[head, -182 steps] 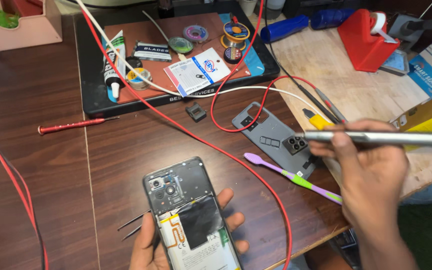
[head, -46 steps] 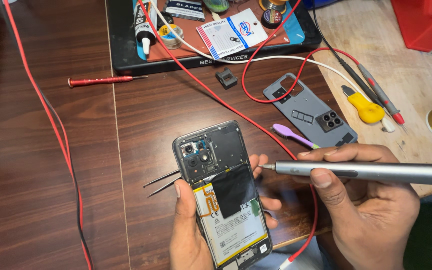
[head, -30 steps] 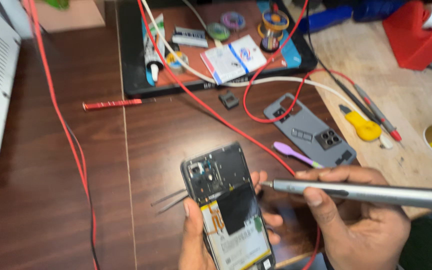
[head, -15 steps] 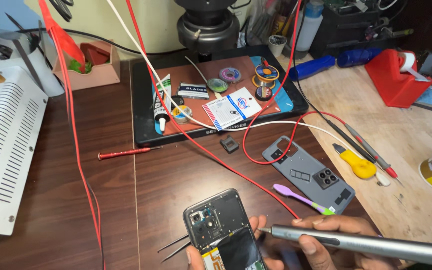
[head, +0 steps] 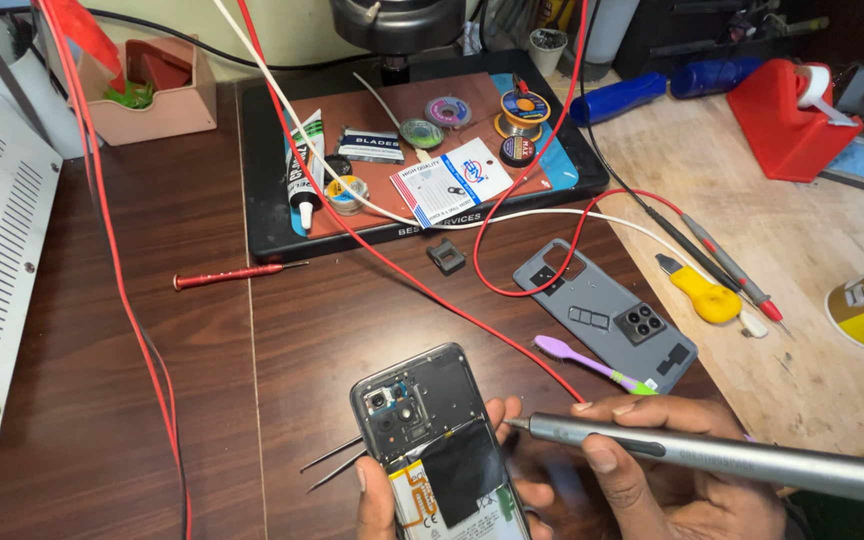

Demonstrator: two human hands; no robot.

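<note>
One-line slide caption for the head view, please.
Left hand holds an opened phone while right hand aims a grey electric screwdriver at its edge.

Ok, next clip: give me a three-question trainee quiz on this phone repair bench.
1. True or false: the right hand holds a grey pen-shaped screwdriver.
2. What does the left hand hold? A) opened phone B) tape dispenser C) glue tube
3. Which colour is the small screwdriver lying alone on the dark table?

Key: 1 true. 2 A, the opened phone. 3 red.
</note>
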